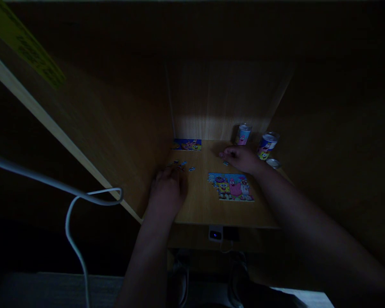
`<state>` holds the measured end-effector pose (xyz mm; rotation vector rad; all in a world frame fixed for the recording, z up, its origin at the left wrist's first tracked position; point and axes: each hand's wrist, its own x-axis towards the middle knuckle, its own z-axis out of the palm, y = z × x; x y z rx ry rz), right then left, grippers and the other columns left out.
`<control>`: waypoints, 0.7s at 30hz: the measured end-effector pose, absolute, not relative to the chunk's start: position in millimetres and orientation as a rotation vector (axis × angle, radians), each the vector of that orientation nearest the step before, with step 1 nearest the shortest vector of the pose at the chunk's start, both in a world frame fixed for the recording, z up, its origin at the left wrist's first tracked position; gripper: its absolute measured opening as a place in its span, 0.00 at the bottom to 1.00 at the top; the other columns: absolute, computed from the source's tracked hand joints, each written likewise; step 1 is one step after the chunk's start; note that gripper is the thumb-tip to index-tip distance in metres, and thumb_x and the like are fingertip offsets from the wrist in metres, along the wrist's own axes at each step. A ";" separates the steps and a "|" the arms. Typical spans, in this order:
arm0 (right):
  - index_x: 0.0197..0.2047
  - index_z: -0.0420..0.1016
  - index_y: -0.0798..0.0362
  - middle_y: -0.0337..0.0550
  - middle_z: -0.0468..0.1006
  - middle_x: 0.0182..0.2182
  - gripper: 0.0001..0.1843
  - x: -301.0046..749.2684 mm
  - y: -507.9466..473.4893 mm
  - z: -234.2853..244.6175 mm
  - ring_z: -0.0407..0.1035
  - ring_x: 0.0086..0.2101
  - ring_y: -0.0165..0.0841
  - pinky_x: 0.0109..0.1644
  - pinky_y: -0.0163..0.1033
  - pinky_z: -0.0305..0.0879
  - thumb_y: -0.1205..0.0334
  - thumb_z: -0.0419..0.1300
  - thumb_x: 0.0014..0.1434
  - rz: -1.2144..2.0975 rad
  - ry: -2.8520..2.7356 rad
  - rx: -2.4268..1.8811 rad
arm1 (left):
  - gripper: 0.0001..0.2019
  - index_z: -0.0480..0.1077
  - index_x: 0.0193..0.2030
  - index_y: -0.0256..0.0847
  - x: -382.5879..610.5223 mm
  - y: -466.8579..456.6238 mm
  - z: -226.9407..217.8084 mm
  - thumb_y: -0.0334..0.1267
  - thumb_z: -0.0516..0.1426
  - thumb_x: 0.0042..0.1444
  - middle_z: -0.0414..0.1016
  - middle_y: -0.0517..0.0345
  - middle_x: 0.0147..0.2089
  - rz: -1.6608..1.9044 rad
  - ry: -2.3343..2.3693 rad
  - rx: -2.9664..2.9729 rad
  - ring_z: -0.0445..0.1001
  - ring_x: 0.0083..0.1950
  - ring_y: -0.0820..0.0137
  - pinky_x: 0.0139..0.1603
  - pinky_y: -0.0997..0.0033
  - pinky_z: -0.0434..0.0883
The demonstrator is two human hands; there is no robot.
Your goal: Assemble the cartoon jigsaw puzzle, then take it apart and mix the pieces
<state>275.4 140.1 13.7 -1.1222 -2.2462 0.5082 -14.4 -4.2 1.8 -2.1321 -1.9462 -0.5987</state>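
Observation:
A jigsaw puzzle [232, 187] with cartoon figures lies partly assembled on the wooden surface, its left edge ragged. My left hand [167, 186] rests left of it, fingers bent downward and slightly apart over a scatter of loose puzzle pieces [183, 163]. One loose piece [191, 169] lies just right of these fingers. Above the puzzle, my right hand [242, 157] is closed in a pinch; what its fingertips hold is too small and dark to name. Just below those fingertips is another puzzle piece [225, 163].
At the back left lies another cartoon puzzle strip [188, 144]. Two cartoon-printed cans [243, 135] [267, 147] stand at the back right, near a round lid [273, 163]. Wooden panels enclose the surface. A white cable [73, 231] hangs at left; a small lit device [215, 234] sits below the front edge.

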 end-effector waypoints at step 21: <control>0.42 0.81 0.53 0.48 0.84 0.35 0.22 284.2 152.9 7.5 0.75 0.34 0.38 0.39 0.39 0.62 0.48 0.52 0.74 0.212 -2.191 -1.437 | 0.11 0.78 0.50 0.41 -8.5 -5.8 11.5 0.43 0.56 0.73 0.81 0.44 0.59 -0.687 -1.999 -2.251 0.77 0.60 0.52 0.62 0.50 0.74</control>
